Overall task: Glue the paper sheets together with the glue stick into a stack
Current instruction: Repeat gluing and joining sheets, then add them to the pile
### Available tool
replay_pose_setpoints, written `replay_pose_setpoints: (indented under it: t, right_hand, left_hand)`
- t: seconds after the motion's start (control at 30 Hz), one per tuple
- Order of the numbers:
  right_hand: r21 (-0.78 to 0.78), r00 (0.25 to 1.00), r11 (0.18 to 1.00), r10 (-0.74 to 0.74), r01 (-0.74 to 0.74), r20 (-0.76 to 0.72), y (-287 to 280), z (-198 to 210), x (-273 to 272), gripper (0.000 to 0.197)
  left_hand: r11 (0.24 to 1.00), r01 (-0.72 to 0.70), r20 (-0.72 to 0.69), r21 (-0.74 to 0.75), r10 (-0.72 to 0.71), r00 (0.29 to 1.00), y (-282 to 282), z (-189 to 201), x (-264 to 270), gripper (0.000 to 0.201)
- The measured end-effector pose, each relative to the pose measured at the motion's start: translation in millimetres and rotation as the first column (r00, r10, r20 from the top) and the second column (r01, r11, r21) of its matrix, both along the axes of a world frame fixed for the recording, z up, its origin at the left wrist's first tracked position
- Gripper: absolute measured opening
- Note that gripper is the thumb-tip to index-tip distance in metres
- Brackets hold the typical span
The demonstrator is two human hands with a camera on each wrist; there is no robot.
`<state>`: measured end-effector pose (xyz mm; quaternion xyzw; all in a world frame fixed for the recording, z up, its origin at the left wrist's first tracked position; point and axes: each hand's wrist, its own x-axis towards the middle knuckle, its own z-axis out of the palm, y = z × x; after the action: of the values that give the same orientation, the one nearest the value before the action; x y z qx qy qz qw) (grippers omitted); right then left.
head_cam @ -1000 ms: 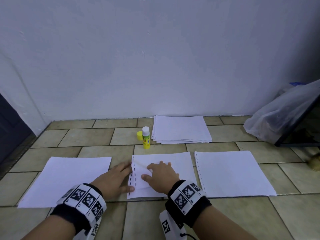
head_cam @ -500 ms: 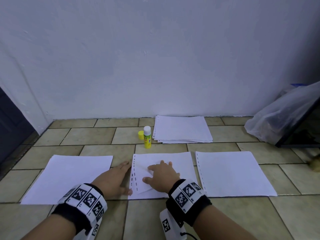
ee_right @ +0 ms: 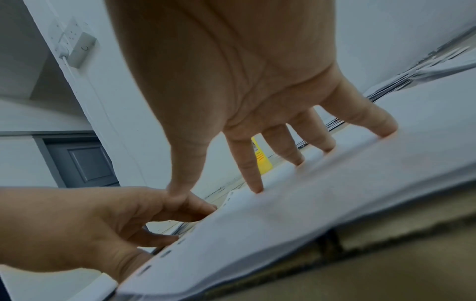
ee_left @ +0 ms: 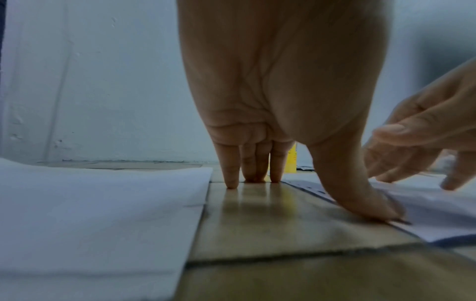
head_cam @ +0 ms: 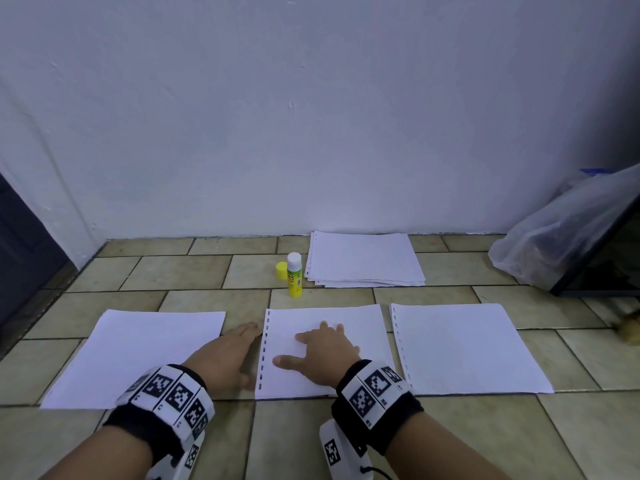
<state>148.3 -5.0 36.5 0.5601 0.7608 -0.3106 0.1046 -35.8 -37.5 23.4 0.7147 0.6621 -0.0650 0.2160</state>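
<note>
Right hand presses flat, fingers spread, on the middle sheet to bond it; left hand, open, steadies its punched edge; glue stick stands beyond both.

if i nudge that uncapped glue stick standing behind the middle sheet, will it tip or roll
The glue stick stands upright, tall on a narrow base, so a nudge near its top would likely tip it. Its body looks round, so once down it would probably roll on the smooth floor tiles. Its yellow cap lies beside it, so the exposed tip might smear the paper pile.
</note>
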Motion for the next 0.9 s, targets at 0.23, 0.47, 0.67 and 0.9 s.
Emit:
replay_pose_setpoints:
  t: [0.23, 0.47, 0.67, 0.9]
  right_hand:
    - [0.008, 1.0, 1.0, -0.016, 0.016, 0.019, 5.2, -4.6, -0.5, 0.05]
    - [0.137, 0.983, 0.988, 0.051, -0.076, 0.179, -0.2, -2.5, -7.2, 0.052]
    - [0.263, 0.946, 0.934, 0.167, -0.242, 0.278, -2.9, 2.9, -16.0, 0.049]
    - [0.086, 0.919, 0.918, 0.377, -0.388, 0.115, 13.2, 0.6, -18.2, 0.079]
  left_hand:
    - [0.997, -0.054, 0.074, -0.062, 0.058, 0.996, 10.6, 14.4, -2.8, 0.061]
    - [0.999, 0.038, -0.152, -0.01, -0.039, 0.988, 8.1, 14.4, 20.4, 0.1]
    - [0.999, 0.016, -0.262, 0.029, -0.008, 0.965, 8.0, 12.6, 28.5, 0.097]
    - [0.999, 0.029, -0.292, 0.034, -0.018, 0.956, 8.2, 8.2, 25.5, 0.097]
